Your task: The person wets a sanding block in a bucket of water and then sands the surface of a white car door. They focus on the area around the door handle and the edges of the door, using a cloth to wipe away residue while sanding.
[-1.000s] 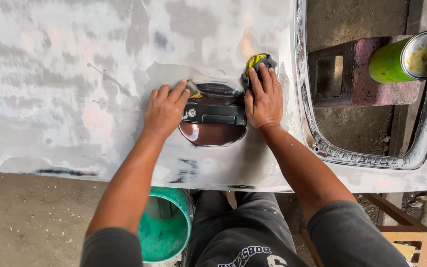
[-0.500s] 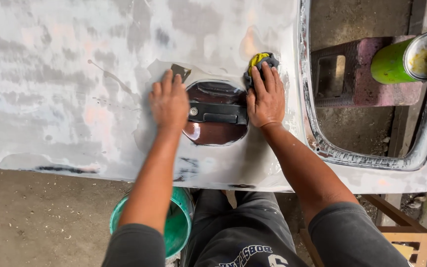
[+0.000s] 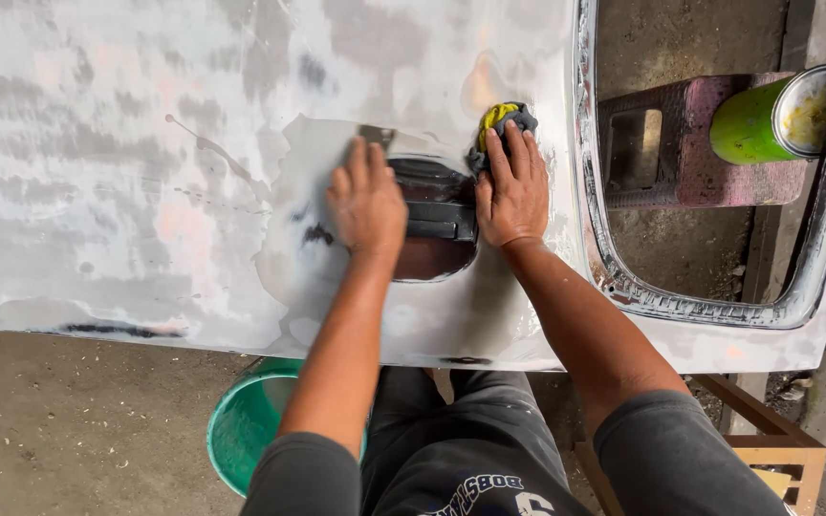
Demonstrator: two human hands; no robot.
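Note:
A grey-white sanded car door panel (image 3: pixel 145 191) lies flat in front of me. Near its middle is a dark door handle (image 3: pixel 437 220) in a recess. My left hand (image 3: pixel 367 203) presses a small grey piece of sandpaper (image 3: pixel 375 136) on the panel, just left of and above the recess. My right hand (image 3: pixel 513 186) rests flat at the right edge of the recess, fingers on a yellow and grey sponge pad (image 3: pixel 499 119).
The door's window opening (image 3: pixel 700 239) lies to the right, with a purple stool (image 3: pixel 681 143) and a green tin can (image 3: pixel 776 113) seen through it. A green bucket (image 3: pixel 241 435) stands on the concrete floor by my knees. A wooden frame (image 3: pixel 767 440) is at lower right.
My left hand has slid from the handle recess up and to the left across the panel with the sandpaper. The right hand stays on the sponge pad.

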